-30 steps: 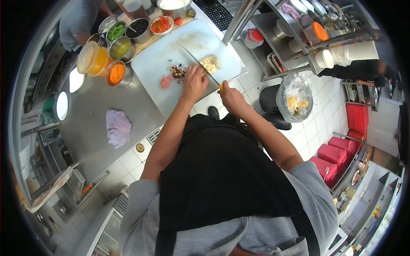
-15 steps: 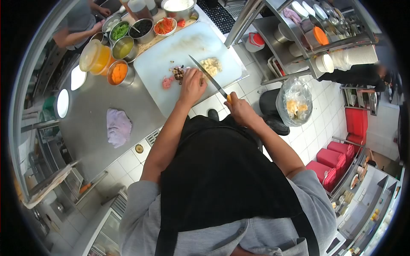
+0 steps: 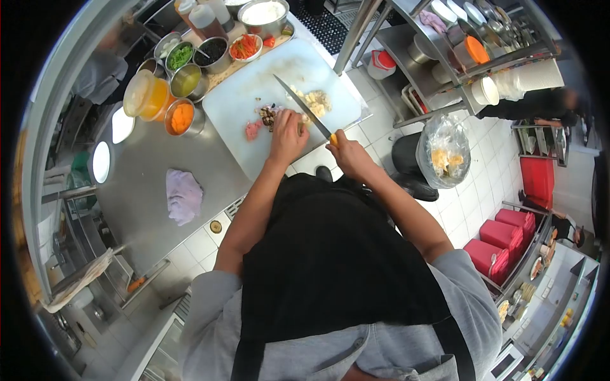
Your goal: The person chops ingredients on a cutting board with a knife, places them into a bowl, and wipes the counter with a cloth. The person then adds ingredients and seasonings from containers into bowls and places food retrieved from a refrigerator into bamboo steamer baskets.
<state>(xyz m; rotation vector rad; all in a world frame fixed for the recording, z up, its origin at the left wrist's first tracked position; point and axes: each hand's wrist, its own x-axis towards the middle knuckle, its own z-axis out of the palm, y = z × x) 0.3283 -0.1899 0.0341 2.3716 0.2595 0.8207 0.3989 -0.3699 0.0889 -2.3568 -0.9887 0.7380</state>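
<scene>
My right hand (image 3: 348, 154) is wrapped round the yellow handle of a kitchen knife (image 3: 306, 108). The blade slants up and left over a white cutting board (image 3: 244, 146). Left of the blade, my left hand (image 3: 289, 136) rests on the board with its fingers curled together; whatever is under them is hidden. At its fingertips lies a small heap of dark and pale chopped pieces (image 3: 267, 117). Pink chopped bits (image 3: 253, 131) sit just left of that. Beyond the blade is a pile of pale yellow chopped food (image 3: 316, 103).
Bowls of orange food (image 3: 181, 117), green herbs (image 3: 180, 56) and red strips (image 3: 245, 47) line the board's left and far sides. A lilac cloth (image 3: 183, 195) lies on the steel counter (image 3: 136, 197). A lined bin (image 3: 443, 155) stands at right. Another person (image 3: 101, 73) is at upper left.
The view has shifted slightly. The knife has swung a little, its handle now nearer my left hand. The other person's forearms at upper left have gone out of sight.
</scene>
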